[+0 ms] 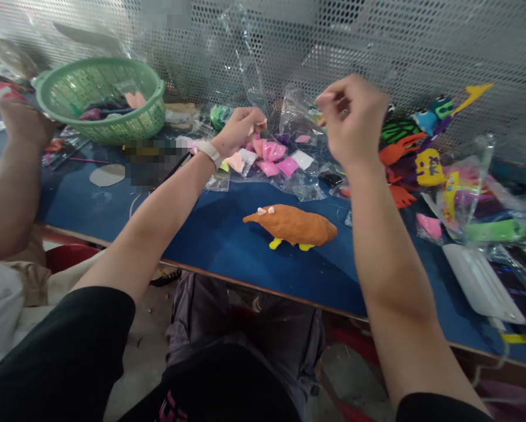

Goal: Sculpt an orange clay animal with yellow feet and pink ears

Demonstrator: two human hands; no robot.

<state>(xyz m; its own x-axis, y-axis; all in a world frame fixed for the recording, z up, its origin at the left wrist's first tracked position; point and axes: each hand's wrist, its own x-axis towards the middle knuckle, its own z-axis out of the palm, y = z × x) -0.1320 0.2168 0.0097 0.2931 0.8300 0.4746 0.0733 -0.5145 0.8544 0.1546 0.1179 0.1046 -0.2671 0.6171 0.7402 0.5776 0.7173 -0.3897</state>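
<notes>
An orange clay animal (298,225) with yellow feet and two small pale pieces on its head lies on the blue table, in front of both hands. My left hand (241,130), with a white band at the wrist, is over the pile of pink clay packets (274,151); its fingers are closed, and what they hold is too small to name. Raised in front of the perforated metal panel, my right hand (355,114) has its thumb and fingertips pinched together, somewhat blurred. Anything between those fingertips cannot be made out. Neither hand touches the orange animal.
A green basket (146,124) with clay pieces stands at the back left. Colourful clay figures (430,167), plastic bags and a white device (482,284) lie on the right. Another person's arm (14,170) rests at the far left. The blue table's (227,252) front edge runs near my lap.
</notes>
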